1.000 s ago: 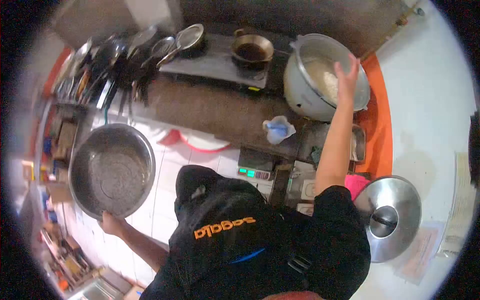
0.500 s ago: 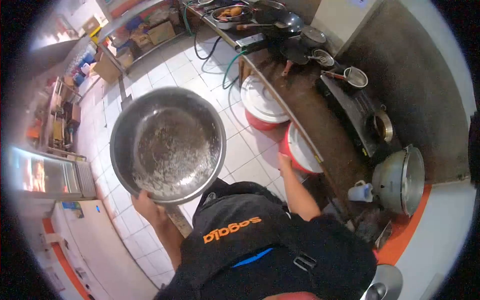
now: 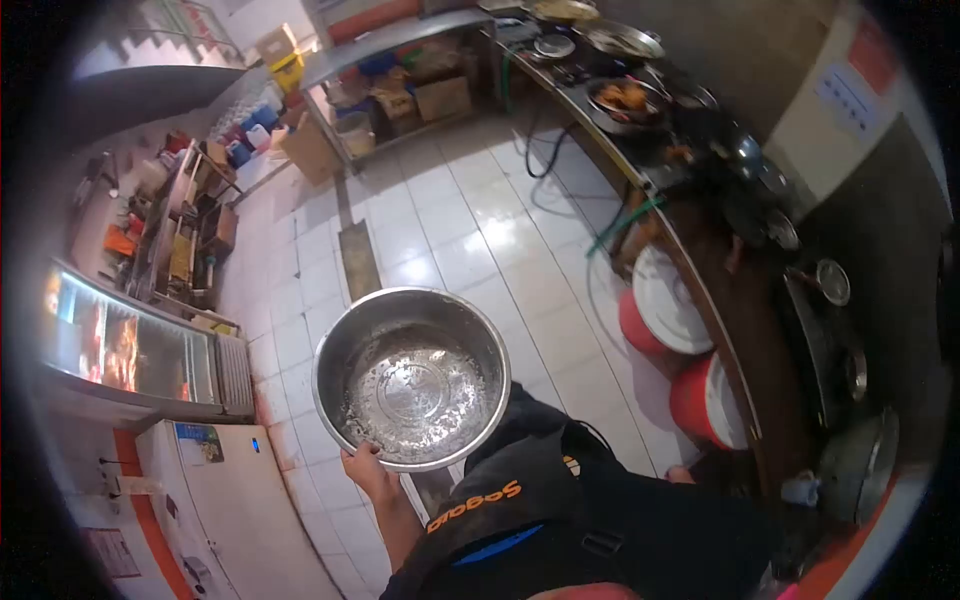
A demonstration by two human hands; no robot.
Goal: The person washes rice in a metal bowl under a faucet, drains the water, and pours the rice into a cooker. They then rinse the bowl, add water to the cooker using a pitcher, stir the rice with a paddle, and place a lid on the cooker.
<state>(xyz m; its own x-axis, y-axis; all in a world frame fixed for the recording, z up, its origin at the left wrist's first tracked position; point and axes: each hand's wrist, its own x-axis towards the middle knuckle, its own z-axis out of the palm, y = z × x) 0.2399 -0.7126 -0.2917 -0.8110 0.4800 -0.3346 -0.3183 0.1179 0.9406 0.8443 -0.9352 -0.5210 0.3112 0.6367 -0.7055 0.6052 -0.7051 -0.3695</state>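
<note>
My left hand (image 3: 371,472) is closed on the rim of a large round metal basin (image 3: 413,395), with the thumb over the edge. The basin is tilted so its inside faces me, and whitish wet residue or bits cling to its bottom and wall. My right hand (image 3: 680,474) shows only in small part beyond my dark clothing, down at my right side. Its fingers are too hidden to read. Closest to it is a red container with a white lid (image 3: 708,402), under the counter edge.
A brown counter (image 3: 745,345) runs along my right, with a large metal pot (image 3: 860,465), a mug (image 3: 800,489) and a pan of fried food (image 3: 627,102). Another red container (image 3: 640,320) stands below it. A white freezer (image 3: 235,500) and a glass-fronted fridge (image 3: 130,340) are on my left. White floor tiles (image 3: 520,260) stretch ahead.
The view has swung left and shows more floor ahead. The basin, still in my left hand, appears lower and farther from the camera. My right hand is lower and more hidden.
</note>
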